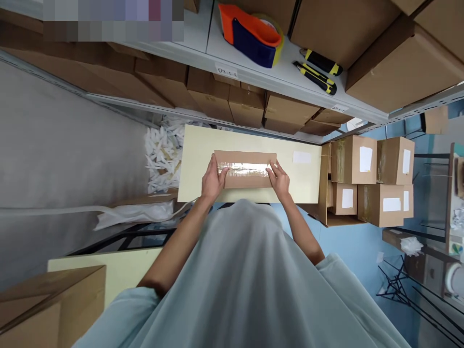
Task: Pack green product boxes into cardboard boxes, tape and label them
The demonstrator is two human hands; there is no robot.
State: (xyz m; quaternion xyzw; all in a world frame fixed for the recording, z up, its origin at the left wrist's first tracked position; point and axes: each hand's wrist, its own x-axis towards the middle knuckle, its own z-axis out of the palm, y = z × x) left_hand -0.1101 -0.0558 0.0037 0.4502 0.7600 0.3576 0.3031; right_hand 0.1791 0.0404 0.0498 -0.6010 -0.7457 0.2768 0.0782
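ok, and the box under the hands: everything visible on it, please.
The box looks like plain brown cardboard: long, narrow, its long side running left to right. A band of clear, shiny tape runs lengthwise along the face seen, wrinkled and throwing back glare. It looks closed. It lies on the pale yellow table, left of a white label. The left hand is at its left end, thumb over the face; the right hand is at its right end. Underside and contents: hidden.

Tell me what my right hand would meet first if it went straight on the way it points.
The cardboard box; your right hand is touching its right end. Beyond it, the line seems to cross the pale tabletop toward the shelf, though depth is unclear.
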